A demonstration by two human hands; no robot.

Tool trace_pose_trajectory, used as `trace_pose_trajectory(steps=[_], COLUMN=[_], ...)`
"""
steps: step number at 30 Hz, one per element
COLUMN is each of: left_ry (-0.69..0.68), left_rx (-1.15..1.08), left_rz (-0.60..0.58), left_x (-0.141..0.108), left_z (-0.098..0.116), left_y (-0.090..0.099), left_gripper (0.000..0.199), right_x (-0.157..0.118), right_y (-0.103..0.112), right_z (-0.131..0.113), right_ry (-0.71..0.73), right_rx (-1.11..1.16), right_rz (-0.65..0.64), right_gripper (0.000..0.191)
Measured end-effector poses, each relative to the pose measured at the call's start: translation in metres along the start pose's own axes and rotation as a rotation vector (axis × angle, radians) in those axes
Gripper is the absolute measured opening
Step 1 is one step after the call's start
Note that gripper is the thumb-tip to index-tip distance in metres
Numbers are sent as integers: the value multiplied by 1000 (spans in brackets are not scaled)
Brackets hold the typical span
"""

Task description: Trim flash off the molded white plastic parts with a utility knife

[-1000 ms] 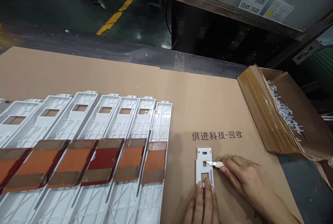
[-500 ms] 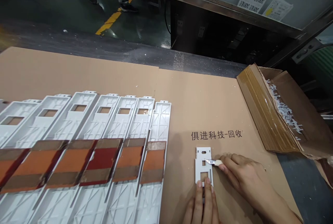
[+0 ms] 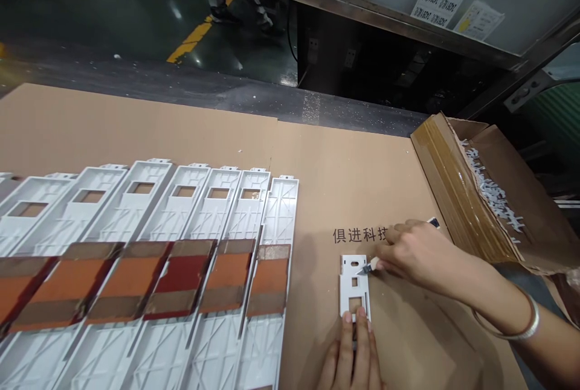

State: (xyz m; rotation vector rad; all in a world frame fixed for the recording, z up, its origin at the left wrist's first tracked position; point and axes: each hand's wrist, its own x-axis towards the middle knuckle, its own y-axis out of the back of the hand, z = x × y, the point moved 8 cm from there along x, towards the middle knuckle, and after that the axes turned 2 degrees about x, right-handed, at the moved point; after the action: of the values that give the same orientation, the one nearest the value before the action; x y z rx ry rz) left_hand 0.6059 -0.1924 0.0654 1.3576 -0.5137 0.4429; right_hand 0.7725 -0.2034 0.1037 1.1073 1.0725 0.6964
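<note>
Underneath, a cardboard sheet [image 3: 335, 166] bears white panels [image 3: 179, 215] at left — carton [image 3: 435, 166] at right. Left hand [image 3: 348, 366], fingers straight, presses the near end of a small white plate [image 3: 353, 291] lying right of the panels. Right hand [image 3: 414, 254] — fingers gripping a knife [image 3: 370, 265], tip over the plate.

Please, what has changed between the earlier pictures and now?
The right hand has moved forward with the knife in its grip; the blade tip shifted from the small square hole towards the oval slot, and the hand now covers part of the printed text. A bracelet came into view. Nothing was let go. The left hand stays on the white plate; the carton and long white frames are unmoved.
</note>
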Motion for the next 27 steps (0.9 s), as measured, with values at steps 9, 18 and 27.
trace_pose_trajectory(steps=[9,18,27], left_ry=[49,77,41], left_rx=[-25,-76,-124], left_rz=[55,11,-145], left_x=[0,-1,-1], left_z=[-1,-3,-10], left_y=[1,0,0], left_gripper=[49,49,30], right_x=[19,-40,-100], right_y=[15,-12,-51], right_z=[2,24,-10], right_ry=[65,-284,-509], right_rx=[6,371,810], right_rz=[23,107,260], right_gripper=[22,34,26])
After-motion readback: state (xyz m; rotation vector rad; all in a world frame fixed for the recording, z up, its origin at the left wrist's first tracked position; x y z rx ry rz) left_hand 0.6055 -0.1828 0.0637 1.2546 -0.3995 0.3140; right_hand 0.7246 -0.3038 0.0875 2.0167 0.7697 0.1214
